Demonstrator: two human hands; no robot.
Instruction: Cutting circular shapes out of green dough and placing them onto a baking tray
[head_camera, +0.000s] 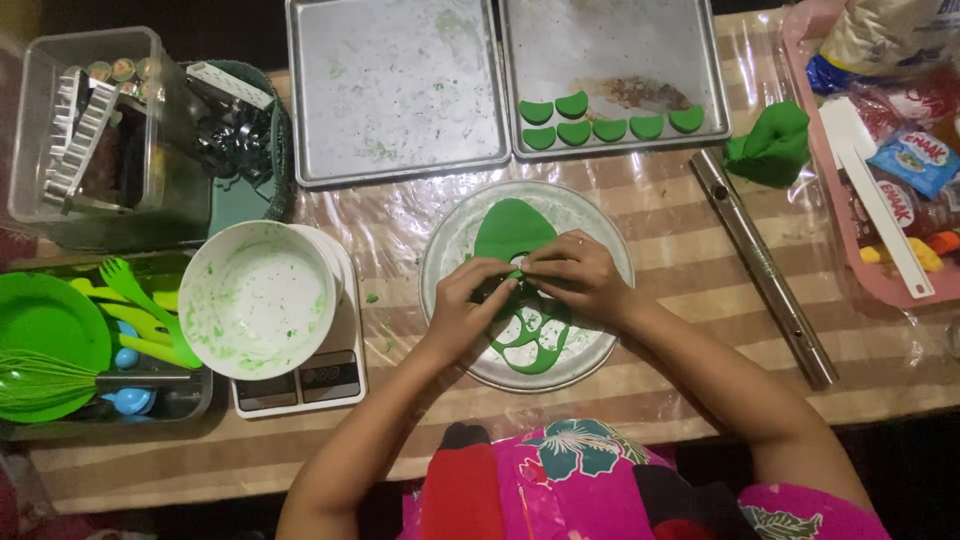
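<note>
From the head view, your left hand (465, 305) and right hand (580, 275) meet fingertip to fingertip over the round metal plate (600, 345), both pinched on a small dark cutter (505, 291) pressed into the sheet of green dough (515, 235). The dough lies flat on the plate, with holes already cut in its near part. Beyond the plate, six green half-round pieces (610, 128) sit on the right baking tray (610, 40); the left baking tray (395, 90) lies beside it. A white bowl (257, 298) stands on a kitchen scale (300, 385) to your left, and a metal rolling pin (765, 270) lies on the striped surface (680, 215) to your right, near a lump of green dough (772, 145).
</note>
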